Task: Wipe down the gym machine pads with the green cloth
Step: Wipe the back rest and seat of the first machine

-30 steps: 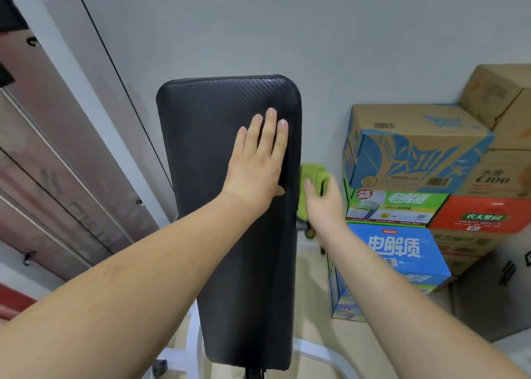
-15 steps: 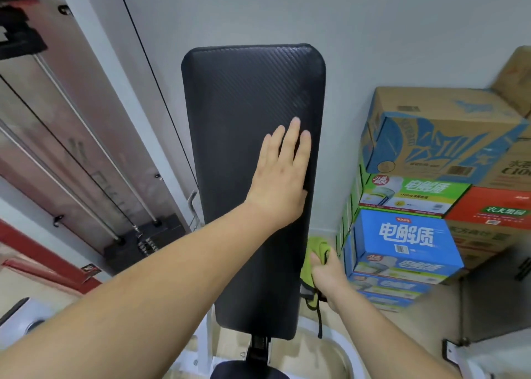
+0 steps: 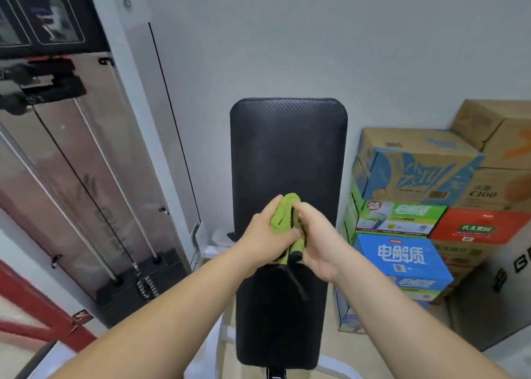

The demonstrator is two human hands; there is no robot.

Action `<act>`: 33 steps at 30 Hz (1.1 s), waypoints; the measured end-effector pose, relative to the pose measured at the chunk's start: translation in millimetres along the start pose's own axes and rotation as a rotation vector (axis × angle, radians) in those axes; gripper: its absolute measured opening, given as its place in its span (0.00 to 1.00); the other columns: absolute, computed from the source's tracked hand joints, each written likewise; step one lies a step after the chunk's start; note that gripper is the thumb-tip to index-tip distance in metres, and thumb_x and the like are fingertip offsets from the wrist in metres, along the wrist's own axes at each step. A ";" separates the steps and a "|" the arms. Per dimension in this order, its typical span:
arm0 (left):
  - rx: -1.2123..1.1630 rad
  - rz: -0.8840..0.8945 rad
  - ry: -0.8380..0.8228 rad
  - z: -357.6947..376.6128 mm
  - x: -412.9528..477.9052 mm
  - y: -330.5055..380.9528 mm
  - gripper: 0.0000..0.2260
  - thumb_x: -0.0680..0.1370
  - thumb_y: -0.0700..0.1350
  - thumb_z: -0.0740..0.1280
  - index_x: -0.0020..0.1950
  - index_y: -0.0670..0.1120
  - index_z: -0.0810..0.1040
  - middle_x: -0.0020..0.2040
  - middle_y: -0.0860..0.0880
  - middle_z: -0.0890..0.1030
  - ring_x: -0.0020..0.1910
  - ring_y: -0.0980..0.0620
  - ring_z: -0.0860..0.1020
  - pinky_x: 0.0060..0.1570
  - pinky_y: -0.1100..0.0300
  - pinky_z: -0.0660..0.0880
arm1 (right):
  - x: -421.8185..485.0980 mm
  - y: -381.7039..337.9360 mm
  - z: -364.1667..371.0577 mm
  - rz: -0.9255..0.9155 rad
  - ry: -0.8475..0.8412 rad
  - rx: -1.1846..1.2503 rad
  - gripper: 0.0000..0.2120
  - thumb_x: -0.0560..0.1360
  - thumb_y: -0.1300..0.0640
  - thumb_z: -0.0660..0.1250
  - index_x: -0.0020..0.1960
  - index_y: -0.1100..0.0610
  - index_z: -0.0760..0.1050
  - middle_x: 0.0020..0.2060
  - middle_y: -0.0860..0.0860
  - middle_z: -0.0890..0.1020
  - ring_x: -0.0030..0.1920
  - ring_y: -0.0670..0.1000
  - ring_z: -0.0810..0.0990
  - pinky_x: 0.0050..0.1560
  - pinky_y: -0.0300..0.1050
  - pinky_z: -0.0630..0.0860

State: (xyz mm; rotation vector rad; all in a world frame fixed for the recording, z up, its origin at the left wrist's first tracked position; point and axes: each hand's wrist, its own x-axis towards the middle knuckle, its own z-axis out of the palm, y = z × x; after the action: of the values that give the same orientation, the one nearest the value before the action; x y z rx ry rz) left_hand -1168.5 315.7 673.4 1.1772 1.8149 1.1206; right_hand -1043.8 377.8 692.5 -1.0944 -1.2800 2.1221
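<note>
A tall black back pad (image 3: 287, 154) of the gym machine stands upright in the middle of the view. In front of its middle, both hands hold the bunched green cloth (image 3: 283, 215), which has a black trim and a black strap hanging down. My left hand (image 3: 265, 239) grips the cloth from the left and below. From the right, my right hand (image 3: 317, 240) pinches it with curled fingers. The cloth's lower part is hidden between the hands.
A weight stack with cables and guide rods (image 3: 94, 194) stands on the left behind a clear panel. Stacked cardboard boxes (image 3: 416, 206) fill the right side against the white wall (image 3: 287, 34). A white machine frame (image 3: 212, 252) runs behind the pad.
My left hand left the pad's face and joined my right hand. The right hand brought the green cloth from behind the pad's right edge to the front. The pad sits lower in view.
</note>
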 end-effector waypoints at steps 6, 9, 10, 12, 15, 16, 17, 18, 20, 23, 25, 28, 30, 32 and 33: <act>-0.153 -0.118 0.222 -88.0 8.8 -44.7 0.21 0.76 0.50 0.72 0.65 0.55 0.69 0.52 0.55 0.84 0.50 0.55 0.83 0.52 0.55 0.81 | 26.1 -37.9 84.8 -0.253 0.117 -0.821 0.15 0.80 0.50 0.65 0.58 0.58 0.83 0.46 0.53 0.83 0.47 0.52 0.81 0.49 0.45 0.74; -0.257 -0.137 0.383 -121.9 22.1 -47.1 0.15 0.76 0.50 0.72 0.60 0.51 0.72 0.50 0.52 0.83 0.47 0.53 0.82 0.44 0.56 0.77 | 45.8 -73.7 107.5 -0.593 0.314 -1.093 0.21 0.81 0.49 0.66 0.73 0.51 0.76 0.67 0.49 0.79 0.67 0.49 0.77 0.66 0.46 0.74; -0.308 -0.115 0.415 -134.0 30.3 -43.6 0.13 0.77 0.49 0.72 0.59 0.51 0.73 0.49 0.52 0.83 0.47 0.54 0.81 0.42 0.58 0.76 | 53.3 -88.0 113.3 -0.676 0.353 -1.204 0.23 0.81 0.47 0.66 0.75 0.49 0.73 0.72 0.49 0.74 0.72 0.50 0.72 0.70 0.49 0.72; -0.375 -0.043 0.469 -157.5 47.6 -28.2 0.09 0.79 0.49 0.71 0.57 0.52 0.76 0.50 0.52 0.82 0.48 0.53 0.81 0.41 0.58 0.75 | 69.1 -118.4 119.0 -0.760 0.419 -1.411 0.29 0.81 0.43 0.66 0.80 0.47 0.65 0.80 0.51 0.63 0.80 0.53 0.60 0.75 0.54 0.66; -0.425 0.100 0.522 -190.3 84.7 3.9 0.06 0.78 0.55 0.69 0.53 0.57 0.77 0.56 0.51 0.79 0.52 0.50 0.81 0.42 0.56 0.80 | 92.0 -160.9 118.2 -0.715 0.524 -1.687 0.38 0.79 0.39 0.68 0.83 0.44 0.55 0.83 0.53 0.56 0.82 0.57 0.53 0.79 0.59 0.58; -0.408 0.155 0.528 -198.1 100.4 15.0 0.06 0.78 0.56 0.68 0.53 0.58 0.77 0.59 0.52 0.75 0.54 0.50 0.80 0.41 0.57 0.81 | 98.7 -170.3 117.8 -0.671 0.547 -1.737 0.39 0.78 0.38 0.68 0.83 0.43 0.53 0.82 0.53 0.59 0.81 0.57 0.56 0.78 0.59 0.59; -0.359 0.206 0.523 -203.1 114.6 27.8 0.06 0.77 0.57 0.67 0.53 0.59 0.77 0.61 0.53 0.70 0.57 0.50 0.78 0.45 0.58 0.82 | 103.2 -175.8 117.3 -0.631 0.568 -1.761 0.40 0.77 0.37 0.70 0.82 0.42 0.54 0.79 0.52 0.65 0.79 0.57 0.61 0.76 0.58 0.62; -0.285 0.260 0.502 -204.4 129.3 39.3 0.08 0.77 0.57 0.67 0.55 0.60 0.77 0.61 0.54 0.68 0.61 0.50 0.75 0.53 0.55 0.81 | 106.1 -177.5 117.7 -0.614 0.596 -1.770 0.40 0.75 0.37 0.71 0.81 0.42 0.57 0.75 0.50 0.70 0.75 0.56 0.66 0.73 0.56 0.65; -0.168 0.337 0.389 -194.9 154.4 56.9 0.20 0.79 0.56 0.64 0.71 0.65 0.70 0.67 0.54 0.68 0.68 0.49 0.72 0.68 0.48 0.73 | 110.7 -176.0 118.9 -0.631 0.665 -1.767 0.38 0.74 0.37 0.73 0.79 0.42 0.62 0.68 0.49 0.76 0.71 0.56 0.70 0.68 0.54 0.67; -0.072 0.354 0.434 -156.5 166.0 57.4 0.28 0.83 0.52 0.60 0.79 0.68 0.53 0.71 0.52 0.66 0.70 0.49 0.69 0.69 0.48 0.69 | 117.1 -173.0 117.7 -0.676 0.702 -1.758 0.37 0.74 0.38 0.74 0.78 0.42 0.64 0.68 0.49 0.76 0.71 0.56 0.70 0.70 0.54 0.67; -0.018 0.407 0.581 -133.5 160.2 41.4 0.27 0.83 0.51 0.60 0.78 0.68 0.55 0.70 0.53 0.65 0.69 0.49 0.67 0.66 0.51 0.70 | 122.0 -171.5 111.1 -0.714 0.711 -1.779 0.37 0.74 0.37 0.73 0.78 0.43 0.63 0.70 0.50 0.75 0.72 0.56 0.69 0.74 0.57 0.64; -0.079 0.382 0.604 -110.6 148.1 -6.2 0.25 0.84 0.53 0.57 0.80 0.62 0.55 0.72 0.52 0.63 0.69 0.49 0.69 0.63 0.53 0.71 | 125.4 -165.5 105.4 -0.734 0.710 -1.775 0.37 0.74 0.36 0.71 0.79 0.43 0.62 0.73 0.50 0.74 0.75 0.57 0.68 0.77 0.59 0.61; -0.069 0.275 0.569 -92.0 130.1 -43.6 0.25 0.84 0.57 0.54 0.80 0.57 0.55 0.72 0.52 0.63 0.69 0.48 0.70 0.65 0.48 0.74 | 126.2 -165.5 105.0 -0.731 0.711 -1.773 0.37 0.75 0.37 0.71 0.79 0.43 0.62 0.73 0.51 0.73 0.76 0.57 0.67 0.78 0.60 0.58; -0.019 0.193 0.532 -78.5 108.6 -72.0 0.24 0.84 0.57 0.53 0.80 0.55 0.55 0.71 0.51 0.64 0.68 0.48 0.71 0.64 0.45 0.75 | 125.8 -166.7 108.0 -0.717 0.709 -1.766 0.37 0.75 0.38 0.72 0.79 0.44 0.62 0.73 0.51 0.73 0.76 0.57 0.67 0.79 0.61 0.57; -0.015 0.158 0.515 -77.6 104.6 -78.7 0.23 0.85 0.56 0.54 0.80 0.54 0.56 0.70 0.50 0.65 0.67 0.48 0.71 0.64 0.45 0.76 | 125.2 -167.1 109.5 -0.708 0.710 -1.770 0.38 0.75 0.38 0.72 0.80 0.44 0.61 0.74 0.52 0.73 0.76 0.57 0.66 0.79 0.61 0.56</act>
State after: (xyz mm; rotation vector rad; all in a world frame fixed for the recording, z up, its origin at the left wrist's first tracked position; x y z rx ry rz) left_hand -1299.3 373.7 621.8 1.1055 2.1079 1.6419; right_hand -1212.2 486.3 816.8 -1.2880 -2.4296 -0.3377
